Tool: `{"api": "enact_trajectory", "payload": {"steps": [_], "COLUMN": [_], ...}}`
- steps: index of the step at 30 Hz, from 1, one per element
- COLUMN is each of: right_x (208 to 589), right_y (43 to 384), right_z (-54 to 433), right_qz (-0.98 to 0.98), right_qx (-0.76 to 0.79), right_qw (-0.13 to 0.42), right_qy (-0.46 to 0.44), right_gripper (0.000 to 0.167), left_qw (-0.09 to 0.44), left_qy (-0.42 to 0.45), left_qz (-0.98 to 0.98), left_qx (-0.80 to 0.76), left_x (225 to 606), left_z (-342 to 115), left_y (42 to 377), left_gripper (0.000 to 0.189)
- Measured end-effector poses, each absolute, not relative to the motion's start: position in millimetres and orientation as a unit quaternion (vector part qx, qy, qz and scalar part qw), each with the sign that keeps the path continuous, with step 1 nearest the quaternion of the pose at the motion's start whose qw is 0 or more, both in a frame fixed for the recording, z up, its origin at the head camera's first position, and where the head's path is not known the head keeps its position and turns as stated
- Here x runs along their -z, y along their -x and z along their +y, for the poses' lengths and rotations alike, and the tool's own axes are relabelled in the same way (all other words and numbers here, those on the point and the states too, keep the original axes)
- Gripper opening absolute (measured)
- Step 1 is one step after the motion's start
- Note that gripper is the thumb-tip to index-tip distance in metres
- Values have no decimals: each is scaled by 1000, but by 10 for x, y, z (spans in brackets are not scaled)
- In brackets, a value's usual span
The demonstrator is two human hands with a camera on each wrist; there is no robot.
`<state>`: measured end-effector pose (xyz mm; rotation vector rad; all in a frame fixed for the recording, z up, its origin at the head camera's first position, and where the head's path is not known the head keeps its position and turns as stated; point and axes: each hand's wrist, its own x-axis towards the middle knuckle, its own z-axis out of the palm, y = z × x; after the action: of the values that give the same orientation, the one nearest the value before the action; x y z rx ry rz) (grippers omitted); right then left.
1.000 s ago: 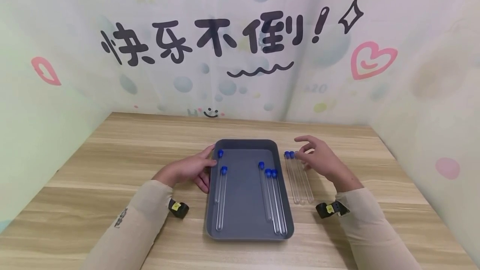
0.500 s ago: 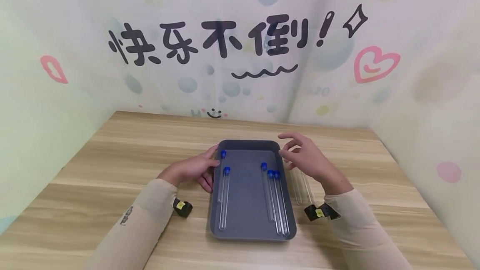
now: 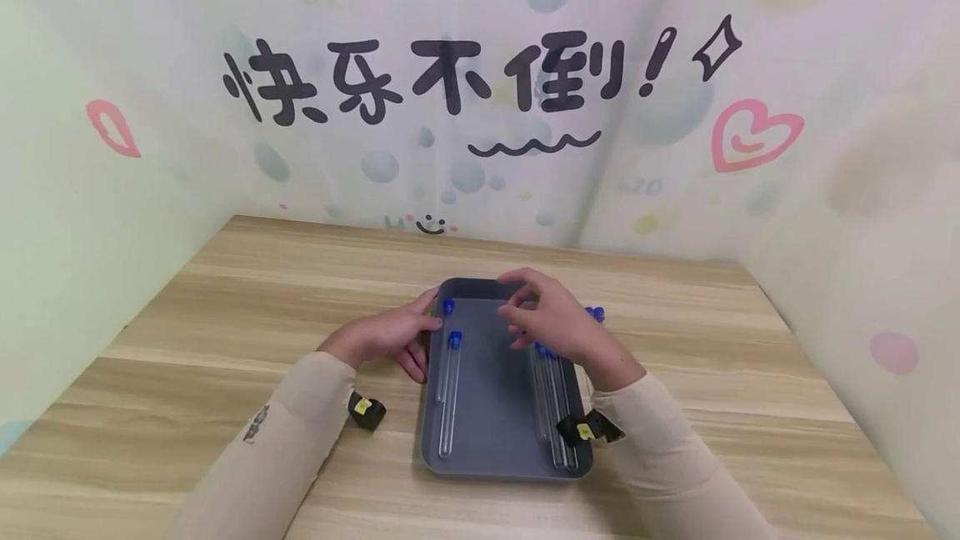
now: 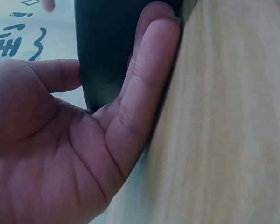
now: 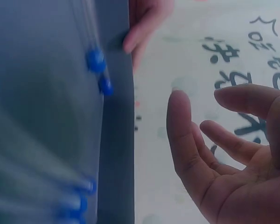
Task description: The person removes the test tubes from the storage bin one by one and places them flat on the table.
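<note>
A grey tray lies on the table with blue-capped glass test tubes in it. Two tubes lie along its left side. Several more test tubes lie along the right, partly covered by my right wrist. My left hand grips the tray's left edge, thumb at the rim; in the left wrist view its long fingers lie along the dark tray wall. Over the far part of the tray hovers my right hand. The right wrist view shows that hand with loosely bent, parted fingers and nothing between them.
To the right of the tray, blue caps of other test tubes show on the wooden table, their glass hidden behind my right wrist. A printed cloth backdrop stands behind the table.
My right hand has moved left, from above the tubes on the table to over the tray. My left hand keeps its grip on the tray edge. The camera view has shifted slightly.
</note>
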<state>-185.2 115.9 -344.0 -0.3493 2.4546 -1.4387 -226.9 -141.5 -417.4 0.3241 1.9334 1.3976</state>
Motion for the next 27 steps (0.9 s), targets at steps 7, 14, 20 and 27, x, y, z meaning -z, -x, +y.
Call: {"api": "enact_trajectory", "payload": {"steps": [7, 14, 20, 27], "right_x": [3451, 3560, 3694, 3871], "right_y": [1866, 1907, 1954, 2017], "right_z": [898, 755, 712, 665], "right_qz": [839, 827, 817, 805], "right_qx": [511, 527, 538, 548], "right_qw": [140, 151, 170, 196], "right_qy": [125, 127, 121, 113], "right_gripper": [47, 46, 45, 42], "left_qw": [363, 364, 369, 371], "left_qy": [-132, -132, -129, -129], "left_qz": [748, 747, 745, 743], "left_qx": [-540, -540, -541, -542], "left_x": [4161, 4149, 4148, 4146], "left_z": [-1445, -1434, -1418, -1426], "left_y": [2271, 2271, 2273, 2285], "left_gripper": [63, 63, 63, 64]}}
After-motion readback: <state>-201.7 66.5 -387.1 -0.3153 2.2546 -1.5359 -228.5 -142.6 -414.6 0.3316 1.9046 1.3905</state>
